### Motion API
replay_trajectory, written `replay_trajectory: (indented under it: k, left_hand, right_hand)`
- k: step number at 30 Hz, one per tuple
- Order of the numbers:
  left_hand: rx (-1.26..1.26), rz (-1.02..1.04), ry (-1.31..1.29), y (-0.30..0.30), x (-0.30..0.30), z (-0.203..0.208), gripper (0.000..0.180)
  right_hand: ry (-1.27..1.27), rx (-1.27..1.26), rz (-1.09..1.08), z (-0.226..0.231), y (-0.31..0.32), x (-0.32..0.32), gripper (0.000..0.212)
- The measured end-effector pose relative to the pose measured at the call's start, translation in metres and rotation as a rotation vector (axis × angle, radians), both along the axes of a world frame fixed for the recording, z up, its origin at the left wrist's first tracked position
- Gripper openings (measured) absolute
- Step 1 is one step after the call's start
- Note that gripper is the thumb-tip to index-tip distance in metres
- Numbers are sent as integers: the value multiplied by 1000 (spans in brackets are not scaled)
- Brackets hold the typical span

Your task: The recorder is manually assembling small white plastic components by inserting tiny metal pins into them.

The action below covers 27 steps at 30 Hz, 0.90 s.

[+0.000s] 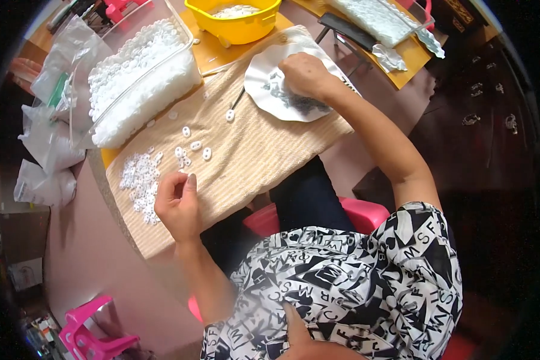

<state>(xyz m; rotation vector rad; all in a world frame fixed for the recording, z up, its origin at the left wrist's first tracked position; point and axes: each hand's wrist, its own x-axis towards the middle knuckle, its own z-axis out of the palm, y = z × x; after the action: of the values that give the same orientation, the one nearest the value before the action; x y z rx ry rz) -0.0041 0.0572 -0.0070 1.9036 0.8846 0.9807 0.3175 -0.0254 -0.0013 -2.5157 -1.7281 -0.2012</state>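
Observation:
Over the near left part of the cloth, my left hand (179, 204) is closed in a pinch, thumb against fingers; a tiny whitish bit may show at the tips, too small to name. Beside it lies a heap of small white oval plastic pieces with holes (141, 185). Several more loose white pieces (196, 145) lie just beyond the hand. My right hand (306, 75) reaches into a white wavy-edged plate (259, 66), its fingers curled down at a pile of small grey pieces (306, 103). Its fingertips are hidden. A thin dark rod (238, 98) lies left of the plate, touching one white piece.
A beige striped cloth (252, 141) covers the table. Behind it stand a clear plastic bin (189, 72) heaped with white pieces and a yellow basin (234, 27). Plastic bags (48, 138) are at the left. A pink stool (93, 327) stands on the floor, lower left.

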Motion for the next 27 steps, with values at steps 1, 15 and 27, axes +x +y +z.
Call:
replay_trajectory:
  k: [1, 15, 27]
  left_hand:
    - [-113, -14, -95, -2, -2, 1, 7]
    - [-1012, -378, -722, -23, -6, -1, 20]
    - [-1095, -441, -687, -58, 6, 5, 11]
  right_hand:
    - [7, -3, 15, 3, 3, -6, 15]
    - [1048, 376, -48, 46, -32, -101, 14]
    - [2132, 497, 50, 17, -52, -184, 11]
